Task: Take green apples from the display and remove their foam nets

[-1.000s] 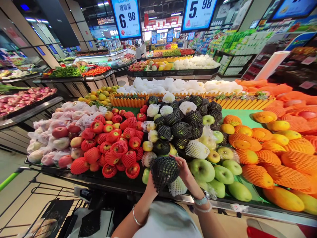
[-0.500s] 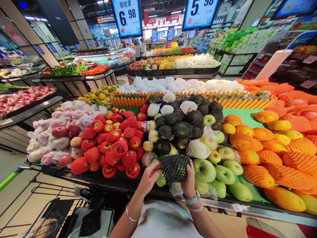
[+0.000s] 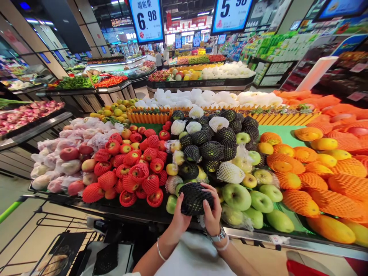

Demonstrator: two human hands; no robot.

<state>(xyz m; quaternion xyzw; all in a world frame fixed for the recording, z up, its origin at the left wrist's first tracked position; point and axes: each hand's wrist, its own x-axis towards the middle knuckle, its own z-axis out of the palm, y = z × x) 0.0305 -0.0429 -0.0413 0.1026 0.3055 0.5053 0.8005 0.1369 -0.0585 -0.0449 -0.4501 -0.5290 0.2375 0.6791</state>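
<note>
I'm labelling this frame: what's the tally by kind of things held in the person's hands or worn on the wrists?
Black-netted fruit, in left hand and right hand: 1
Watch: 1
Silver bangle: 1
Pale bracelet: 1
Total: 4

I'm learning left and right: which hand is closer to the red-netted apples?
Left. The left hand is to the right of the red-netted apples, not touching; the right hand is farther right, across the black-netted fruit.

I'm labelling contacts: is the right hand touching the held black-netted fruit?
Touching: in the head view, the right hand lays its thumb and fingertips against the black-netted fruit.
</note>
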